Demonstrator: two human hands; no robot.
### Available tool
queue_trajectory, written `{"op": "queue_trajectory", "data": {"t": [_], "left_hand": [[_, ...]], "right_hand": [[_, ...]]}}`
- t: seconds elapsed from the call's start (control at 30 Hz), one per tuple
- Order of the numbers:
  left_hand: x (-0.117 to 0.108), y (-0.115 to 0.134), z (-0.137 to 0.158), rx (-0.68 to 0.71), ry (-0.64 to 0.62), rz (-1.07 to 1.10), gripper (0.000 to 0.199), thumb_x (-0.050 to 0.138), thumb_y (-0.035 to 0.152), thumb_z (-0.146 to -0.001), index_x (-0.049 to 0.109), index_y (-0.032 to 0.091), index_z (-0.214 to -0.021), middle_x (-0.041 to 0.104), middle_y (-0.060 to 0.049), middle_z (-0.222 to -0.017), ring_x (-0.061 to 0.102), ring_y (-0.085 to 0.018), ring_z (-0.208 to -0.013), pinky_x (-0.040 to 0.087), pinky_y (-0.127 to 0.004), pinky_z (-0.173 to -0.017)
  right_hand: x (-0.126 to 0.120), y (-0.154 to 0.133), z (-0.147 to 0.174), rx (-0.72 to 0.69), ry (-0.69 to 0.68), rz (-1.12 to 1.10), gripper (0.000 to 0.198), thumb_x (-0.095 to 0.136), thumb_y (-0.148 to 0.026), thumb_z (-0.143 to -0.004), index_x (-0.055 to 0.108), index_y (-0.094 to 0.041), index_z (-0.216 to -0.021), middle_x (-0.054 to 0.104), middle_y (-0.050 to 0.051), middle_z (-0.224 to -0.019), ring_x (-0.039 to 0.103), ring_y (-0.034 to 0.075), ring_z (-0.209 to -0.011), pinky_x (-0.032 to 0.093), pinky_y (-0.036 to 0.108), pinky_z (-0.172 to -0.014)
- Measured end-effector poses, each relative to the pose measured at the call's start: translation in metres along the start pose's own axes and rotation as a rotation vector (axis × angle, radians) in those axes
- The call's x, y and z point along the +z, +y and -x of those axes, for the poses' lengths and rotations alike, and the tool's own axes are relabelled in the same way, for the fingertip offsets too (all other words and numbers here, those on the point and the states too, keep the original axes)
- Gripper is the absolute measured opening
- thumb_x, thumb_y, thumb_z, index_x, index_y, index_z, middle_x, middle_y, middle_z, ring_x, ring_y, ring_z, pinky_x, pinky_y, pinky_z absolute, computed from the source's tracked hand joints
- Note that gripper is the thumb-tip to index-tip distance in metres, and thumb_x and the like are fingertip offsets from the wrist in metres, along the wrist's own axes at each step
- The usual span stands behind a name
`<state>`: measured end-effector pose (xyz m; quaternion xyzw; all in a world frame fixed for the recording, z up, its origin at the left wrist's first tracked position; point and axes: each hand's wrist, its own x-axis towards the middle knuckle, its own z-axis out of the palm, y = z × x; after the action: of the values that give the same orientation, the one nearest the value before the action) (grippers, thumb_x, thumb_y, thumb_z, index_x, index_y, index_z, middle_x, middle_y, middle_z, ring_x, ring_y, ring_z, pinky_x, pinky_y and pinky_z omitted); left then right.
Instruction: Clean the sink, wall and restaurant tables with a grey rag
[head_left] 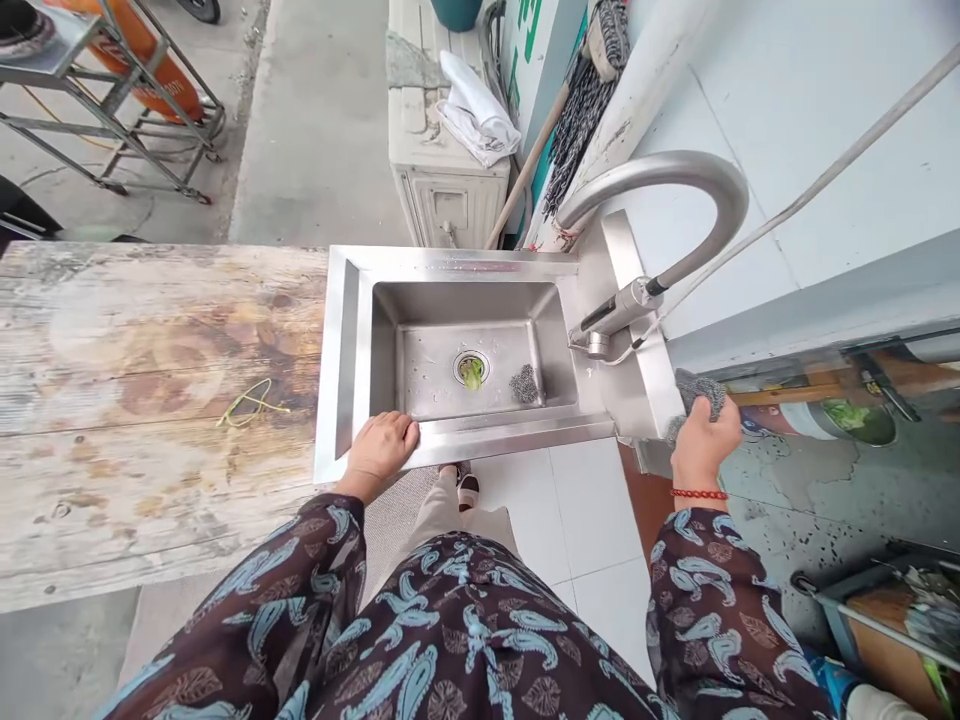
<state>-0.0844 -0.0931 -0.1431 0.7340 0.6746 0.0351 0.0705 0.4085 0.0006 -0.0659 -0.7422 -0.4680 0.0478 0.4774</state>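
The right hand (705, 440) grips a grey cloth (702, 388); the left hand (381, 447) rests on the sink rim (517, 436), grip unclear

Outdoor wash area: steel sink (457, 262), string mop (566, 150), orange cylinder (180, 85), concrete ground (315, 140).

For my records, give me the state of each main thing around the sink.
Sink, wet with drops
Drain, partly covered by green scraps
Steel wool, lying in the sink
Tap, no water running into the sink
Left hand, resting on the sink's near rim
Right hand, closed around a grey scrubber
Wooden table, stained
String, loose and looped on the table
White cloth, crumpled
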Motion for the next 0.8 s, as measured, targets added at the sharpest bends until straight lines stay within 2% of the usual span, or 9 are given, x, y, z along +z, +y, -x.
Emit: {"op": "queue_trajectory", "data": {"t": [0.1, 0.2, 0.3, 0.4, 0.5, 0.57, 0.67, 0.73, 0.8], "left_hand": [[-0.003, 0.002, -0.001, 0.003, -0.01, 0.021, 0.036, 0.036, 0.031, -0.097, 0.063, 0.021, -0.076, 0.067, -0.012, -0.079, 0.061, -0.028, -0.081, 0.043, -0.042, -0.078], [-0.006, 0.005, -0.003, 0.0, -0.026, 0.015, 0.036, 0.035, 0.031, -0.097, 0.063, 0.021, -0.076, 0.068, -0.012, -0.08, 0.061, -0.027, -0.081, 0.043, -0.041, -0.078], [-0.009, 0.007, -0.004, -0.009, -0.047, 0.005, 0.037, 0.035, 0.032, -0.097, 0.064, 0.021, -0.077, 0.069, -0.012, -0.082, 0.062, -0.027, -0.082, 0.043, -0.041, -0.079], [-0.011, 0.008, -0.004, -0.018, -0.066, -0.005, 0.038, 0.034, 0.032, -0.097, 0.064, 0.021, -0.077, 0.069, -0.012, -0.082, 0.062, -0.027, -0.082, 0.044, -0.041, -0.08], [-0.01, 0.007, -0.004, -0.011, -0.063, -0.009, 0.037, 0.034, 0.032, -0.097, 0.064, 0.02, -0.077, 0.069, -0.012, -0.083, 0.062, -0.027, -0.083, 0.044, -0.04, -0.08], [-0.008, 0.006, -0.004, -0.007, -0.06, -0.006, 0.036, 0.036, 0.032, -0.096, 0.063, 0.02, -0.076, 0.068, -0.012, -0.082, 0.062, -0.027, -0.083, 0.043, -0.04, -0.079], [-0.008, 0.004, -0.004, 0.002, -0.051, 0.011, 0.035, 0.036, 0.031, -0.095, 0.063, 0.021, -0.075, 0.068, -0.012, -0.08, 0.062, -0.027, -0.081, 0.043, -0.04, -0.077], [-0.008, 0.004, -0.005, 0.014, -0.045, 0.014, 0.036, 0.035, 0.031, -0.095, 0.063, 0.021, -0.075, 0.068, -0.012, -0.079, 0.062, -0.027, -0.08, 0.043, -0.04, -0.076], [-0.008, 0.004, -0.005, 0.023, -0.045, -0.001, 0.036, 0.035, 0.031, -0.096, 0.062, 0.021, -0.074, 0.068, -0.012, -0.079, 0.062, -0.027, -0.08, 0.043, -0.04, -0.077]], "right_hand": [[-0.008, -0.013, 0.021, -0.401, -0.045, 0.186, 0.038, 0.044, -0.029, -0.096, 0.064, -0.017, -0.127, 0.065, 0.018, -0.123, 0.059, 0.031, -0.121, 0.046, 0.052, -0.105], [0.004, -0.007, 0.052, -0.616, -0.417, 0.238, 0.044, 0.035, -0.016, -0.098, 0.066, -0.024, -0.128, 0.066, 0.012, -0.127, 0.058, 0.025, -0.123, 0.045, 0.046, -0.109], [0.035, 0.021, 0.079, -0.573, -0.58, 0.228, 0.049, 0.03, -0.011, -0.096, 0.065, -0.021, -0.129, 0.067, 0.011, -0.127, 0.055, 0.024, -0.127, 0.042, 0.047, -0.114], [0.067, 0.04, 0.102, -0.356, -0.441, 0.17, 0.05, 0.029, -0.012, -0.094, 0.059, -0.014, -0.134, 0.065, 0.016, -0.129, 0.054, 0.026, -0.128, 0.042, 0.052, -0.113], [0.089, 0.016, 0.138, -0.19, -0.309, 0.084, 0.051, 0.031, -0.012, -0.092, 0.058, -0.015, -0.135, 0.069, 0.015, -0.12, 0.059, 0.026, -0.12, 0.045, 0.053, -0.109], [0.101, -0.017, 0.173, -0.247, -0.407, -0.013, 0.052, 0.032, -0.01, -0.092, 0.057, -0.018, -0.136, 0.07, 0.012, -0.116, 0.061, 0.025, -0.115, 0.048, 0.05, -0.107], [0.11, -0.051, 0.209, -0.475, -0.692, -0.13, 0.053, 0.03, -0.009, -0.095, 0.056, -0.024, -0.138, 0.069, 0.008, -0.122, 0.059, 0.022, -0.12, 0.047, 0.045, -0.111], [0.101, -0.042, 0.2, -0.516, -0.74, -0.095, 0.05, 0.03, -0.011, -0.097, 0.058, -0.023, -0.137, 0.067, 0.009, -0.126, 0.055, 0.021, -0.127, 0.043, 0.046, -0.116], [0.082, -0.011, 0.169, -0.429, -0.649, 0.03, 0.047, 0.029, -0.014, -0.098, 0.059, -0.018, -0.134, 0.065, 0.012, -0.13, 0.05, 0.022, -0.133, 0.039, 0.048, -0.118]]}}
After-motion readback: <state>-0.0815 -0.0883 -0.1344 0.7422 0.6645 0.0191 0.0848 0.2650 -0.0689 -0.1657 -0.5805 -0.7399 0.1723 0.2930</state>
